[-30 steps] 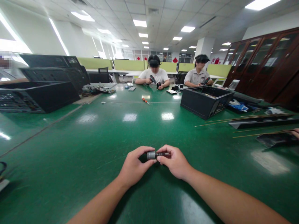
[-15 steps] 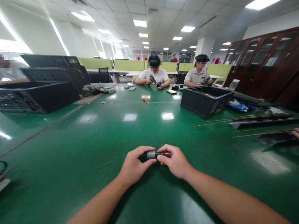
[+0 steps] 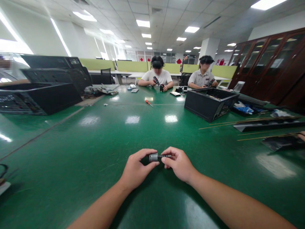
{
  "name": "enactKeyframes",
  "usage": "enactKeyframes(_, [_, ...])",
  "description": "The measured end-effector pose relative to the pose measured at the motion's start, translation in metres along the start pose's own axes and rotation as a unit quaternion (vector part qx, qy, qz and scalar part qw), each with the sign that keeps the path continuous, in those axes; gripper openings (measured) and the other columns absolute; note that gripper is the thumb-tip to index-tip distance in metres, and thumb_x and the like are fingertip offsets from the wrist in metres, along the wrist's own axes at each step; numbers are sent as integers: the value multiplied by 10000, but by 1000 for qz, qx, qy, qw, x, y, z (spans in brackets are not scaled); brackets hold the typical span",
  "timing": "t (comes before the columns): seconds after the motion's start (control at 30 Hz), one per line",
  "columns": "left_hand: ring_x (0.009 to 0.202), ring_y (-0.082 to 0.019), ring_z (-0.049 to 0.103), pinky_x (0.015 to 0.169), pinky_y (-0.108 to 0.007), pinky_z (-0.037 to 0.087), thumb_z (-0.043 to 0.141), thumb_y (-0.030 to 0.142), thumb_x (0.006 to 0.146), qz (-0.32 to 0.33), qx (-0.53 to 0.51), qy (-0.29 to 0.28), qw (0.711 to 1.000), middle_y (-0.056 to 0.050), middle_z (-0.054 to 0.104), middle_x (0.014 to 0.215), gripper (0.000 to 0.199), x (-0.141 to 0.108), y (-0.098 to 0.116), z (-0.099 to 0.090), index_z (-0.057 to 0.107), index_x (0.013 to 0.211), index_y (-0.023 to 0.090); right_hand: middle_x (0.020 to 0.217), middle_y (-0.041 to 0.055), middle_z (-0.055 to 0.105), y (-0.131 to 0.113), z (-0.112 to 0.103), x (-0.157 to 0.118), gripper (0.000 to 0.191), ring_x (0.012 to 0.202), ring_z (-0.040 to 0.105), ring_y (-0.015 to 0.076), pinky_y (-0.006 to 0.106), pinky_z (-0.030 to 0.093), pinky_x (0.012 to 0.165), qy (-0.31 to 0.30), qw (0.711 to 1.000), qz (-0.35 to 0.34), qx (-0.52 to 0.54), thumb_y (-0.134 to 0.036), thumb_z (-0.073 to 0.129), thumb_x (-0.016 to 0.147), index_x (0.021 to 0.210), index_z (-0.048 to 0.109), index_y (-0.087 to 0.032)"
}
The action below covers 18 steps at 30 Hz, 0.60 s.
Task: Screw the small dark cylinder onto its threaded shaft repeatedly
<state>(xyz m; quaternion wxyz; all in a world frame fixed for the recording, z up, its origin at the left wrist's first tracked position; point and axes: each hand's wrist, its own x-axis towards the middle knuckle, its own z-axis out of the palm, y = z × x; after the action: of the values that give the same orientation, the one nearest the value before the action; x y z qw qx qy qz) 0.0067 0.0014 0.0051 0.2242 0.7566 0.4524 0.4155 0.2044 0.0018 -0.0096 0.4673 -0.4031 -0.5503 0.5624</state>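
A small metal cylinder (image 3: pixel 153 157) with a dark thin rod (image 3: pixel 160 156) is held a little above the green counter (image 3: pixel 143 133), near the middle of the lower view. The cylinder is gripped between the thumb and the fingers of the left hand (image 3: pixel 135 168), and its darker end is partly hidden there. The rod, which is directed to the right, is pinched by the fingertips of the right hand (image 3: pixel 179 163). Compared with half a second ago, the right hand is moved slightly away from the cylinder, so a wider gap is seen between the two hands. By this, more of the rod is shown near the cylinder; whether the rod itself is shifted cannot be told.

Farther away, an orange screwdriver (image 3: pixel 148 102) is left lying on the counter. To its right a black computer case (image 3: pixel 199 105) is placed, and another dark case (image 3: pixel 62 100) is seen at the left. Across the counter, a power drill (image 3: pixel 156 80) is held by a co-worker (image 3: pixel 165 77).
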Motion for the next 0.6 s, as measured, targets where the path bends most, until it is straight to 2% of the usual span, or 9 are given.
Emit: enactKeyframes(0.6, [939,-185,686,891,-295,514,782,231,765,14,-2,4,1000,11,746,1006,288,0,-2,0,717,1043,270,661,-24,610,1,3,-1,149,564,566,115,239,440,552,22,999,-23,-9,-244,700,737,852,645,-166])
